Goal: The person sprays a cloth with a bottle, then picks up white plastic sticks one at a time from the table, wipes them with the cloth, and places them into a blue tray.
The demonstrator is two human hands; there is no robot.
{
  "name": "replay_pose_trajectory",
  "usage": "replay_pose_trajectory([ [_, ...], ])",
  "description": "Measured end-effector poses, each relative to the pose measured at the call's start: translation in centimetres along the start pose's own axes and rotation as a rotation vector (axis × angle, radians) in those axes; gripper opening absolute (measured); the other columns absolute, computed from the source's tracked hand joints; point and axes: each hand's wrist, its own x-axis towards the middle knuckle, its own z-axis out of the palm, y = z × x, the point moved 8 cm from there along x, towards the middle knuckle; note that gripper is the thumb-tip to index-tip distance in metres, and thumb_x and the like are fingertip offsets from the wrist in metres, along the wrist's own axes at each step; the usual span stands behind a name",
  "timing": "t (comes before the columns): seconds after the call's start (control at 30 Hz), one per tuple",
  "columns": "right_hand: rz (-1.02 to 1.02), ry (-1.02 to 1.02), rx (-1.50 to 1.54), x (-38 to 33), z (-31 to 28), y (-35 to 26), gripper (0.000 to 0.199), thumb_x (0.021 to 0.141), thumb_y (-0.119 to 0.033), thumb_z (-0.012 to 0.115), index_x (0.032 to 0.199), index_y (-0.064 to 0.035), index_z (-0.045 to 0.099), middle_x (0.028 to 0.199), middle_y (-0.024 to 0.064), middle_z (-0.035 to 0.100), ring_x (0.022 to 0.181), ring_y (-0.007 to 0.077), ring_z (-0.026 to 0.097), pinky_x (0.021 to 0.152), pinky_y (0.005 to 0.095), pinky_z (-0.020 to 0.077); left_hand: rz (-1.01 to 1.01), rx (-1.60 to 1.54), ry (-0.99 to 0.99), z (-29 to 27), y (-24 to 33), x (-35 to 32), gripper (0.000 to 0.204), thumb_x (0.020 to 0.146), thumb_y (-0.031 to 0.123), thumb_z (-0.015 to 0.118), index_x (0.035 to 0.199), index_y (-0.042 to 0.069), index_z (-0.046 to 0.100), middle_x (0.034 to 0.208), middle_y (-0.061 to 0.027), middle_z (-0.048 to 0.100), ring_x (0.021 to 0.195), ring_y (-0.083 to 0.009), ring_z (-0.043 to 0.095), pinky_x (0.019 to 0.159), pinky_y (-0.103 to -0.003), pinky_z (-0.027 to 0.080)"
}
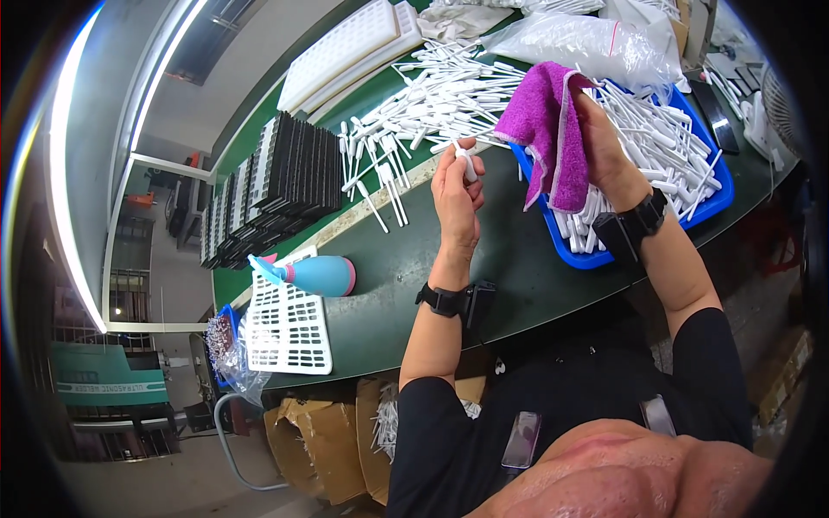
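Over the green bench, my left hand (456, 197) is closed round a small white plastic piece (469, 164) with a rounded end. My right hand (607, 148) grips a purple towel (546, 129), whose folds hang down over the left side of a blue basket (724, 192). That basket is heaped with slim white plastic sticks (661, 147), each with a thicker part. Just beyond my left hand, a large loose pile of similar white sticks (462, 91) spreads across the bench.
Stacked black trays (298, 168) stand at the left. Nearer me are a blue spray bottle (321, 276) and a white slotted plastic panel (289, 332). White foam blocks (345, 52) and a clear plastic bag (587, 47) lie at the back. A fan (781, 99) is far right; cardboard boxes (319, 449) sit below.
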Motion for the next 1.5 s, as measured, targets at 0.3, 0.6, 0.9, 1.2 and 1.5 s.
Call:
replay_pose_trajectory([
  [0.3,-0.029,0.085,-0.038,0.4,-0.1,0.2,0.037,0.094,-0.03,0.035,0.113,-0.0036,0.053,0.098,0.0092,0.063,0.084,0.0189,0.062,0.073,0.0326,0.0526,0.011,0.03,0.018,-0.6,0.3,0.0,0.025,0.09,0.016,0.041,0.111,0.004,0.051,0.072,0.0015,0.05,0.047,-0.0007,0.027,0.039,-0.015,0.019],
  [0.6,0.245,0.066,-0.106,0.8,-1.0,3.9,0.024,0.09,-0.021,0.044,0.099,-0.0037,0.057,0.093,0.0113,0.062,0.078,0.0185,0.061,0.071,0.0331,0.0512,0.05,0.363,-0.063,3.3,-0.9,0.1,0.016,0.092,0.014,0.047,0.102,0.003,0.051,0.078,-0.0029,0.057,0.05,-0.0021,0.039,0.04,-0.016,0.027],
  [0.9,-0.107,-0.072,0.31,1.1,-1.8,0.4,0.026,0.09,-0.024,0.04,0.075,-0.0091,0.054,0.063,0.0017,0.052,0.05,0.0105,0.047,0.043,0.0258,0.0364,-0.624,-0.271,-0.416,9.3,-5.6,-5.8,0.009,0.091,0.014,0.051,0.086,0.007,0.052,0.065,0.0005,0.051,0.042,-0.0083,0.039,0.042,-0.019,0.031],
  [1.2,-0.372,0.474,0.03,-1.5,-2.1,-4.2,0.033,0.092,-0.03,0.035,0.082,-0.0064,0.054,0.065,0.0058,0.055,0.045,0.0114,0.046,0.04,0.0241,0.0368,0.481,1.435,-0.185,8.3,1.1,-5.5,0.017,0.088,0.019,0.054,0.088,0.003,0.052,0.064,-0.0055,0.059,0.05,-0.0164,0.055,0.048,-0.029,0.042],
  [1.5,0.157,-0.293,-0.077,-3.8,4.0,-0.4,0.031,0.093,-0.025,0.04,0.097,-0.0003,0.058,0.089,0.0067,0.062,0.078,0.0107,0.059,0.07,0.0241,0.0469,0.511,1.142,-0.391,5.0,-1.4,3.5,0.024,0.083,0.023,0.061,0.091,0.0,0.058,0.069,-0.0099,0.061,0.064,-0.0125,0.057,0.059,-0.026,0.044],
])
